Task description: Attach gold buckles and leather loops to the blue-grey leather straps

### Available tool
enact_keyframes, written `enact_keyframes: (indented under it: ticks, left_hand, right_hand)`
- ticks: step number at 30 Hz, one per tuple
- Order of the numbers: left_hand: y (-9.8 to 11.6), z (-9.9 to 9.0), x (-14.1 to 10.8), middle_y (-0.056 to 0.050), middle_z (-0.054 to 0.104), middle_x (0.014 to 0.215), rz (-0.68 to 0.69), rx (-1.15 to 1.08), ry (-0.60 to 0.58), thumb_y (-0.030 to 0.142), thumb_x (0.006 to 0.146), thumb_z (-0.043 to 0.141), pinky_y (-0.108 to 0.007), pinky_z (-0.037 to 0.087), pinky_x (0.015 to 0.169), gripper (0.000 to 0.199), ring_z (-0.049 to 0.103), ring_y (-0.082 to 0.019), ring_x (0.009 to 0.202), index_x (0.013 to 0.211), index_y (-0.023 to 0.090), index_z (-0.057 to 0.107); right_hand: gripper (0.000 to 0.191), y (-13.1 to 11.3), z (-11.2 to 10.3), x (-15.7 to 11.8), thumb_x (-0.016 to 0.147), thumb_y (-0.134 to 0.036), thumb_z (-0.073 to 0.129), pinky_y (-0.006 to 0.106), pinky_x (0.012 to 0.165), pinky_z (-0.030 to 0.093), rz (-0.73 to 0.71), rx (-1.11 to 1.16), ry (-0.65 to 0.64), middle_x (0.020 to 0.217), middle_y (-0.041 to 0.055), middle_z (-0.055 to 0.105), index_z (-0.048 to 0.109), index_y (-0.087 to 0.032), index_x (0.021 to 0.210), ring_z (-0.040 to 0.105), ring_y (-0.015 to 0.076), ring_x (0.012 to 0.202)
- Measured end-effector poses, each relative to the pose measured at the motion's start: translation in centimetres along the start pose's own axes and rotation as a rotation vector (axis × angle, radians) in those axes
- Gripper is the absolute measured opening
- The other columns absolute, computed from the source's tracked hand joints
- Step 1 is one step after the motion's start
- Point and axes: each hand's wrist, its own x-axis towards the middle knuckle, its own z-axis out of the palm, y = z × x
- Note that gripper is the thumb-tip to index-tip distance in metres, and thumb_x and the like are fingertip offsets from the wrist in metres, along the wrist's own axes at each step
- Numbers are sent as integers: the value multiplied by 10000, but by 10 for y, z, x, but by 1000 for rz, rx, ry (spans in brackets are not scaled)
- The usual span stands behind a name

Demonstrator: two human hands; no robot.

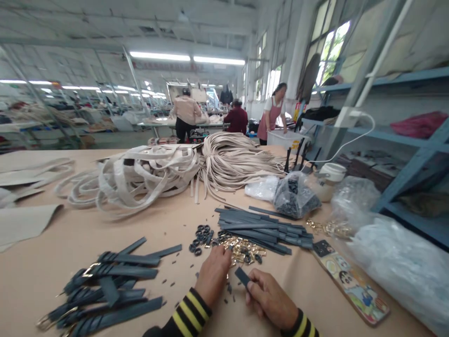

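Note:
My right hand (269,298) pinches a short dark blue-grey strap (242,276), one end sticking out toward the upper left. My left hand (214,270) reaches to the near edge of a pile of gold buckles (242,250), its fingers curled together. What its fingertips hold, if anything, is hidden. Small dark strap loops (202,234) lie just beyond that hand. Past the buckles is a stack of flat dark straps (259,227). Off to the left, a heap of dark straps with buckles fitted (112,281) lies on the table (182,215).
Beige strap coils (140,175) and a bundle of beige cords (235,159) cover the far side. On the right are a phone in a cartoon case (354,285), plastic bags (403,267), and a bag of dark pieces (296,196). Several people stand or sit beyond.

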Motion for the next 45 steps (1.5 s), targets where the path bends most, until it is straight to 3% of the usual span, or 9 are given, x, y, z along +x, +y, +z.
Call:
enact_keyframes:
  ticks: [7,15,21,25,29,31,34,40,45]
  left_hand:
    - [-7,-4,6,-73,544,894,14,71,-39,30,754,356,-284,377,726,233,497,-184,836,868,161,512]
    - [-14,-5,4,-101,542,1009,94,90,-22,39,776,339,-298,381,818,321,499,-190,948,1047,165,457]
    - [-11,-20,0,-74,516,869,-48,20,110,57,761,343,-283,415,657,214,534,-175,733,851,151,513]
    - [-8,-28,-7,-52,542,776,-121,-354,176,155,793,385,-278,433,650,166,547,-160,691,826,155,548]
    - [-1,-24,-23,16,538,626,-308,-1064,-5,280,750,510,-245,454,528,185,534,-111,517,877,145,515]
    - [4,-20,-31,31,536,614,-385,-1280,-47,298,708,576,-239,465,521,239,533,-94,501,869,139,498]
    - [11,-16,-40,34,545,607,-443,-1378,-73,306,669,629,-232,475,533,265,538,-84,509,829,134,508]
    - [26,-13,-43,11,568,609,-383,-1395,-155,320,681,628,-214,472,537,256,538,-80,525,817,123,538]
    - [29,-11,-43,15,565,582,-406,-1417,-133,333,685,616,-226,473,524,257,525,-82,497,796,122,518]
  right_hand:
    - [172,7,2,8,800,-315,414,127,285,237,39,8,8,565,-19,578,437,-162,725,352,29,296]
    - [206,4,3,4,811,-342,414,131,310,250,-19,23,6,582,-16,582,435,-161,716,356,30,314]
    - [205,0,0,1,809,-338,434,143,345,281,-20,18,5,573,-23,566,448,-158,712,374,39,338]
    - [168,-1,-3,-2,815,-311,430,149,360,284,-33,21,-6,605,-26,556,450,-159,746,380,40,362]
    - [124,-1,-6,-4,791,-274,482,164,380,297,-59,-18,-8,606,-36,517,488,-157,833,395,54,403]
    - [143,-1,-7,-3,780,-276,513,175,406,313,-83,-16,-4,565,-52,473,505,-157,859,392,61,416]
    - [192,-2,-6,-3,778,-307,531,187,425,326,-93,29,-25,535,-64,441,521,-157,898,380,66,418]
    - [257,-3,-3,-3,765,-360,562,201,528,389,-202,170,-107,699,-15,544,568,-148,911,477,91,562]
    - [303,-1,-3,-3,742,-357,607,196,552,394,-218,179,-91,720,-15,555,551,-148,954,487,89,586]
